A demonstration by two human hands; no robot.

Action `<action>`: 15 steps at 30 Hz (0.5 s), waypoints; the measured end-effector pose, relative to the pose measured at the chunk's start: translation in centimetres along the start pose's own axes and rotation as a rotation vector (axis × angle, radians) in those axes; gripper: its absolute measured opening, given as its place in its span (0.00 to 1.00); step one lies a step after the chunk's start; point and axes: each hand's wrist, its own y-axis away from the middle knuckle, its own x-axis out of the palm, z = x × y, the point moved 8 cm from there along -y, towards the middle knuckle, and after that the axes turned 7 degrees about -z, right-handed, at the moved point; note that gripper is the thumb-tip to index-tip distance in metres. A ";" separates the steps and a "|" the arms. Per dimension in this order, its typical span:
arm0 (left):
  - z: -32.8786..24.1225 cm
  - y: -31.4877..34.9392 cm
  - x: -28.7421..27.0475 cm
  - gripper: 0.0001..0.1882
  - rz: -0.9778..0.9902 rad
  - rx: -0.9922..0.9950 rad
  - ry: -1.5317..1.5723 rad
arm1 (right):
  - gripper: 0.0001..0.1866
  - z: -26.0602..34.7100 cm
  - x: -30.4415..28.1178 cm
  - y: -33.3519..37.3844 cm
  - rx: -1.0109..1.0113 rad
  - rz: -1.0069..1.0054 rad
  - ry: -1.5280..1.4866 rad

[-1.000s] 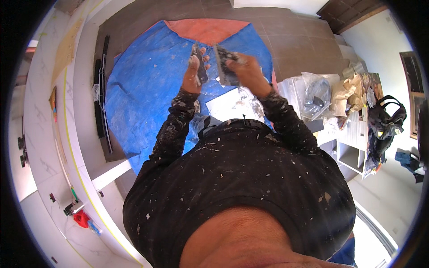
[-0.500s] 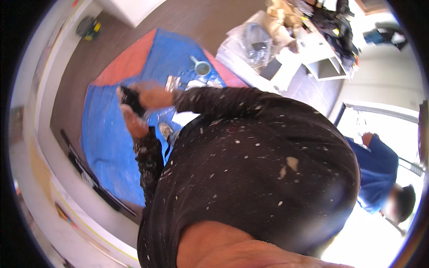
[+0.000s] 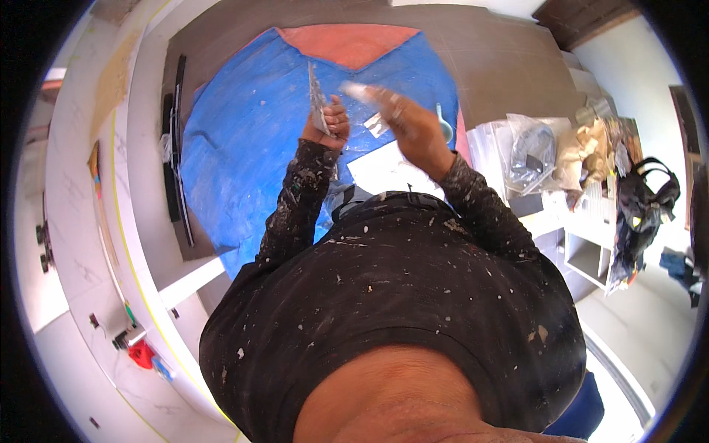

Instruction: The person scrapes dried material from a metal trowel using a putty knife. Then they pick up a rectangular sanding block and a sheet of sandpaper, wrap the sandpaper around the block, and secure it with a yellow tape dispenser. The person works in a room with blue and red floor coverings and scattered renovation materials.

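Observation:
My left hand point(image 3: 334, 122) is closed around a thin, flat plate point(image 3: 317, 92) with grey and white smears, held on edge like a scraper or plastering blade. To its right, my right hand point(image 3: 410, 129) is raised with fingers bent. A pale, blurred end point(image 3: 356, 91) shows at its fingertips; motion hides what it is. Both hands are apart, above a blue tarp point(image 3: 236, 148) with a salmon-coloured underside. A white sheet or board point(image 3: 388, 168) lies below the right hand. Partly hidden behind that hand is a pale blue-green dipper point(image 3: 444, 127).
Long black bars point(image 3: 177, 148) lie along the left wall. Marble-look panels point(image 3: 74, 221) rise there. At the right, a white cabinet point(image 3: 588, 251), plastic-wrapped items point(image 3: 532, 151), brown paper point(image 3: 587, 151) and a black bag point(image 3: 646, 192) crowd the floor. Blue clothing point(image 3: 580, 413) shows at lower right.
The view has swung round, so the tarp now lies straight ahead. My hands, together before, are now apart, with the right one lifted away. The person in blue has mostly left the view.

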 end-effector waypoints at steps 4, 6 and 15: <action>2.8 1.0 1.3 0.24 0.292 -0.222 0.117 | 0.29 6.3 4.8 0.2 -0.379 0.312 0.153; 3.2 2.9 3.1 0.21 0.406 -0.517 0.662 | 0.28 4.4 6.1 -0.6 -0.422 0.201 0.063; 4.0 7.0 2.5 0.20 0.435 -0.925 1.385 | 0.14 -10.1 4.9 -4.8 0.750 0.041 -0.727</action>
